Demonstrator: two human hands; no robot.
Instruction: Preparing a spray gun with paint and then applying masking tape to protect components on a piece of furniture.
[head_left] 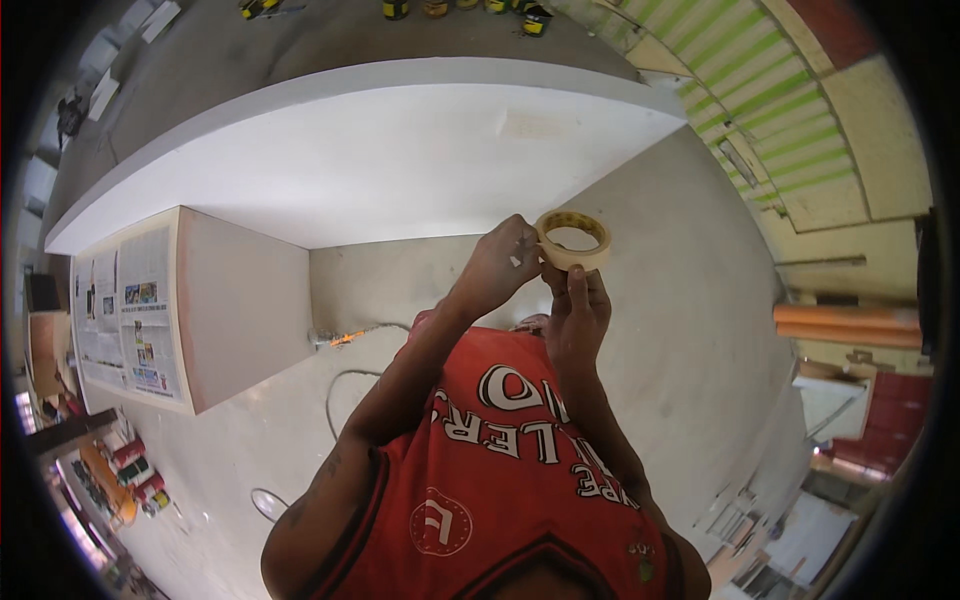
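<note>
A roll of cream masking tape [578, 259] is held up in front of my chest, just short of the long white panel. My right hand [577, 315] grips it from below, with the thumb against its outer side. At the roll's left edge, my left hand [497, 268] is closed, fingertips pinched where the tape's end appears to be. A small whitish scrap shows at my left fingers; I cannot tell what it is.
The long white panel [400, 150] spans the space ahead. On the left, a pale box-like unit [245, 310] has newspaper [128, 315] over one side. A thin cable [334, 400] lies on the floor. Several tins [395, 9] stand beyond the panel. Orange material [845, 323] lies far right.
</note>
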